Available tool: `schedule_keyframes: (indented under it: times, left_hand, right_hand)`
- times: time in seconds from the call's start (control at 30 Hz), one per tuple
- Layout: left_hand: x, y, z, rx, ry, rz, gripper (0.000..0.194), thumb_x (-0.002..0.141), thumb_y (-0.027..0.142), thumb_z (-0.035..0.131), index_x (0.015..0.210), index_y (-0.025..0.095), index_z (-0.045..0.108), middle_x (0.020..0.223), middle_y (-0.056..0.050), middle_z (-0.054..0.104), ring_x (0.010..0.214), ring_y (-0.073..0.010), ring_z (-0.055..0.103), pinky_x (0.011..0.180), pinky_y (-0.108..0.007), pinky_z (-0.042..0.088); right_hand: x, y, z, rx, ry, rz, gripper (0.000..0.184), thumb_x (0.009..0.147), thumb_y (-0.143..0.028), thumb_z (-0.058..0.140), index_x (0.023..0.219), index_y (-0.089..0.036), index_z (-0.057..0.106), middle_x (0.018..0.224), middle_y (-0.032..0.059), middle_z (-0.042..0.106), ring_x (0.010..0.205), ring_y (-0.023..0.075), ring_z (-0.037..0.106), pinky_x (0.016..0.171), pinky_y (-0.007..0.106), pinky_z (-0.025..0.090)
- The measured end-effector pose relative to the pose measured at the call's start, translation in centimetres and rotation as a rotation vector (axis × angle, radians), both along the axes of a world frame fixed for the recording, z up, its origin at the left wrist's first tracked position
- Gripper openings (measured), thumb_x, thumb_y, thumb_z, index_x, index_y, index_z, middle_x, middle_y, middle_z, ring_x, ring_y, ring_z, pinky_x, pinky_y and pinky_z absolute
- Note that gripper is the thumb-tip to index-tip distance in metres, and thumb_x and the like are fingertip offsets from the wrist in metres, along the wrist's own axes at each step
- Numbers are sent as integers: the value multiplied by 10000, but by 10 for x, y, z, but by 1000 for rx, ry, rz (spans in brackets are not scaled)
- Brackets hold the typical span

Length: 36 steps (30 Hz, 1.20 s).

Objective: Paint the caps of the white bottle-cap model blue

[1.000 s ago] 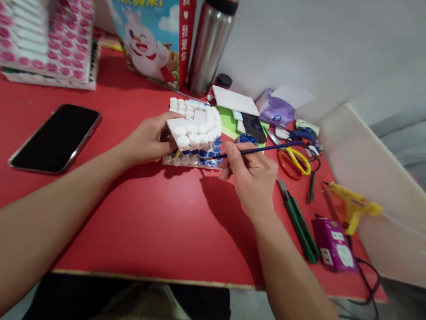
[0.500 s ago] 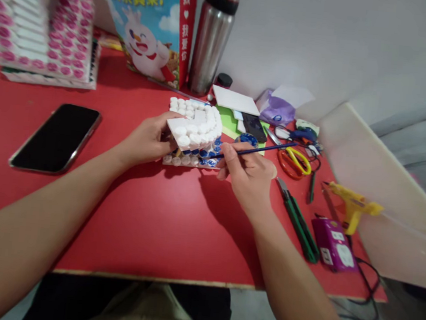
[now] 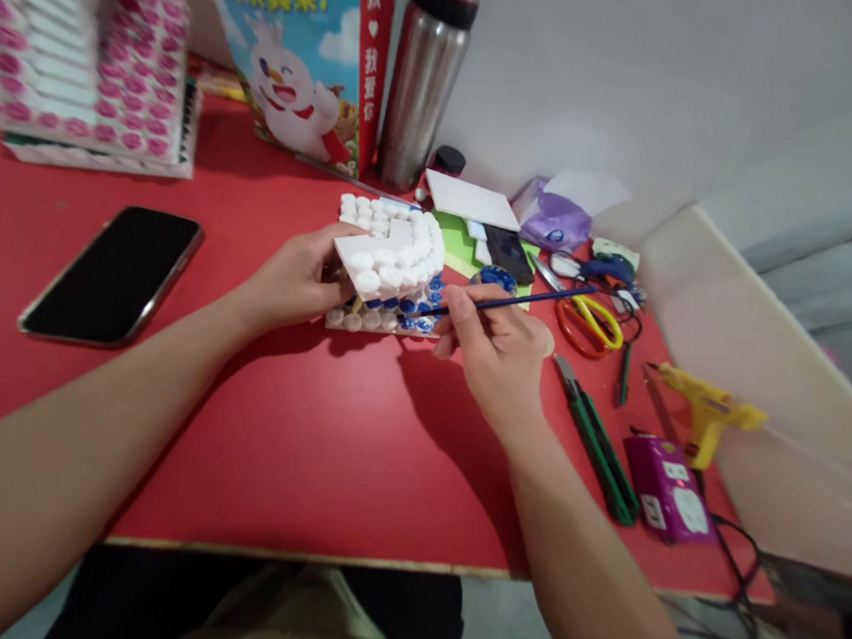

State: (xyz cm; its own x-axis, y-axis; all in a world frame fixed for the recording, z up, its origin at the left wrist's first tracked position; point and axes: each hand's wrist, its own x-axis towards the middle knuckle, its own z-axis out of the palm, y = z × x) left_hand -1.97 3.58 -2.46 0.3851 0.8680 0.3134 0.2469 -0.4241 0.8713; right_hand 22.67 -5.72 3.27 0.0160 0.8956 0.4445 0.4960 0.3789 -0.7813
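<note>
My left hand [image 3: 301, 277] is closed on the left side of a small white model [image 3: 402, 257] covered in rows of round white discs. Some discs low on its right side are blue. Between the thumb and fingers of my right hand [image 3: 495, 346] is a thin dark blue paintbrush [image 3: 537, 299], its tip at the model's lower discs. The tip itself is hard to make out. Just behind the right hand sits a small round container with blue in it [image 3: 494, 280]. Part of the model's left side is hidden by my left fingers.
A phone [image 3: 118, 275] lies left on the red table [image 3: 323, 450]. A pink-and-white model [image 3: 96, 142], a printed bag [image 3: 307, 67] and a steel flask [image 3: 426, 78] stand behind. Rightward are scissors [image 3: 587, 325], a green cutter [image 3: 601, 452], a yellow glue gun [image 3: 708, 407] and a purple box [image 3: 670, 489].
Both hands and the model stay almost in place. The brush's rear end has shifted very slightly to the right.
</note>
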Motion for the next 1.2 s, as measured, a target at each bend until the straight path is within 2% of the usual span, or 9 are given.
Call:
schedule_keyframes:
  times: [0.2, 0.37, 0.57, 0.77, 0.9, 1.03, 1.2]
  left_hand:
    - [0, -1, 1, 7, 3, -1, 574, 817, 390, 813, 1332, 196, 651, 1185, -109, 781, 1075, -312, 755, 917, -425, 613]
    - [0, 1, 0, 14, 7, 0, 584, 808, 382, 802, 1337, 188, 647, 1199, -127, 777, 1101, -328, 747, 949, -461, 606]
    - [-3, 4, -3, 22, 8, -14, 588, 797, 378, 804, 1341, 212, 654, 1157, -97, 786, 1134, -332, 742, 979, -460, 609]
    - [-2, 2, 0, 27, 15, -14, 601, 792, 401, 818, 1334, 194, 660, 1213, -115, 781, 1121, -333, 742, 973, -450, 606]
    - [-1, 2, 0, 11, -3, -7, 591, 809, 416, 824, 1335, 202, 662, 1207, -115, 784, 1099, -321, 744, 946, -437, 611]
    - [-2, 2, -1, 19, 2, -7, 599, 799, 430, 835, 1329, 211, 664, 1166, -99, 784, 1114, -325, 740, 947, -438, 613]
    - [-2, 2, -1, 20, 9, -15, 597, 804, 403, 815, 1342, 201, 657, 1158, -107, 782, 1132, -336, 740, 979, -462, 611]
  right_hand:
    - [0, -1, 1, -18, 8, -22, 341, 1070, -474, 662, 846, -222, 717, 659, -25, 747, 510, 121, 697, 555, 260, 561]
    - [3, 0, 0, -33, 16, 6, 368, 1068, -465, 667, 795, -222, 713, 593, -37, 691, 472, 116, 662, 517, 260, 533]
    - [7, 3, -5, -51, 92, 3, 360, 1062, -505, 660, 839, -227, 715, 698, -19, 736, 519, 124, 688, 547, 274, 578]
    - [8, 1, -1, -42, 98, -35, 349, 1062, -476, 673, 832, -217, 720, 649, -26, 706, 483, 118, 656, 497, 264, 530]
    - [5, -2, -1, -38, 83, -4, 343, 1068, -491, 657, 865, -222, 723, 690, -16, 730, 525, 131, 692, 547, 277, 574]
    - [4, -3, -2, -20, 10, -3, 359, 1066, -486, 659, 836, -217, 714, 654, -25, 712, 480, 115, 661, 505, 262, 536]
    - [7, -2, -4, -23, 63, 0, 362, 1066, -502, 654, 843, -221, 705, 690, -14, 721, 493, 118, 663, 490, 266, 527]
